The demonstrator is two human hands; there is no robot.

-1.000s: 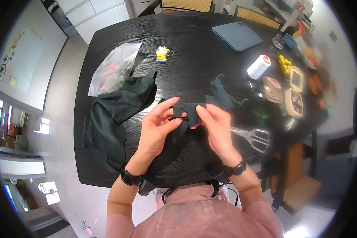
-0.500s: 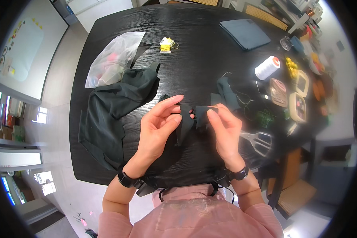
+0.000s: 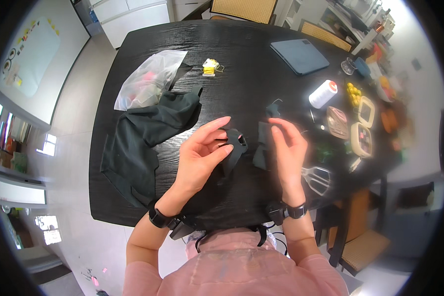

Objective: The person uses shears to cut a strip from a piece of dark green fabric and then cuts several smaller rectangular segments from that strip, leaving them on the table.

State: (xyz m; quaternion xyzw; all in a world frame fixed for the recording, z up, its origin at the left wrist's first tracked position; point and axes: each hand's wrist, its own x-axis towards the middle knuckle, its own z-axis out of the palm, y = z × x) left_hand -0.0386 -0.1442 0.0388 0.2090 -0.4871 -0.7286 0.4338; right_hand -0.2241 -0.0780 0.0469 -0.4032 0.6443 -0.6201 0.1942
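Note:
My left hand (image 3: 201,157) pinches a small dark green fabric piece (image 3: 238,147) between thumb and fingers; the piece has a small opening near its top. To the right, my right hand (image 3: 290,148) hovers with thumb and index finger extended and slightly apart, and nothing shows between them. Just left of it, a dark fabric scrap (image 3: 260,155) lies on the table. Another dark scrap (image 3: 273,109) with a loose thread is partly hidden behind the right hand. A large dark green garment (image 3: 140,135) lies spread out on the left.
On the black table (image 3: 237,49) are a clear zip bag (image 3: 150,81), yellow thread on a card (image 3: 210,67), a blue-grey tablet case (image 3: 301,55), a white thread cone (image 3: 323,93), a pink pouch (image 3: 337,122), an open cream case (image 3: 361,139) and scissors (image 3: 316,180).
My right hand has moved slightly right, away from the left, letting go of its fabric scrap, which now lies on the table. My left hand still holds its piece. The view has shifted slightly.

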